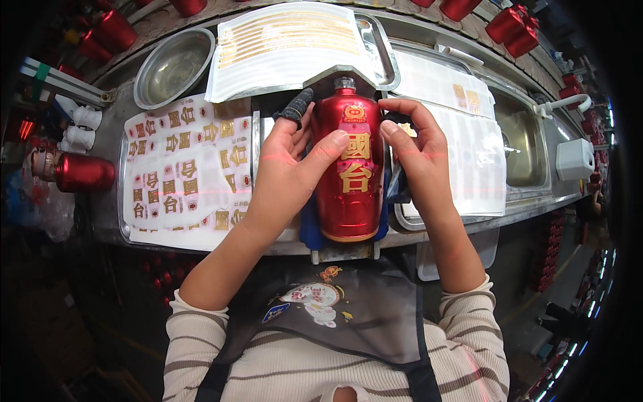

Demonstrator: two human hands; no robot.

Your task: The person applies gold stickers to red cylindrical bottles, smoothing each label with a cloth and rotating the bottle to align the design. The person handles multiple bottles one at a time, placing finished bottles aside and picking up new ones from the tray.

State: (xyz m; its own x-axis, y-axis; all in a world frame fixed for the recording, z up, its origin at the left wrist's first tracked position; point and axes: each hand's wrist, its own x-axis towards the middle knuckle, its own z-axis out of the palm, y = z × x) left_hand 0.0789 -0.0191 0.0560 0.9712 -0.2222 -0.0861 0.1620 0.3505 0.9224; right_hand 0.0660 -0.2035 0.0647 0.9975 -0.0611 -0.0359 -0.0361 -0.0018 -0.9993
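A glossy red bottle (350,208) lies on a blue-padded stand (309,224) in front of me, its neck pointing away. It bears a gold emblem (355,112) and two large gold characters (355,161) down its front. My left hand (284,161) grips the bottle's left side, thumb pressed on the front beside the upper character; a dark cot (295,109) covers one finger. At the bottle's right side, my right hand (429,157) is curled, with a small gold-coloured piece (406,129) between thumb and fingers. Its inner fingers are partly hidden.
Sheets of gold characters (181,177) lie on a tray at left. A metal bowl (175,67) stands behind them. A sheet with gold strips (288,40) lies beyond the bottle; white sheets (462,161) and a sink (526,157) are at right. Another red bottle (85,173) lies far left.
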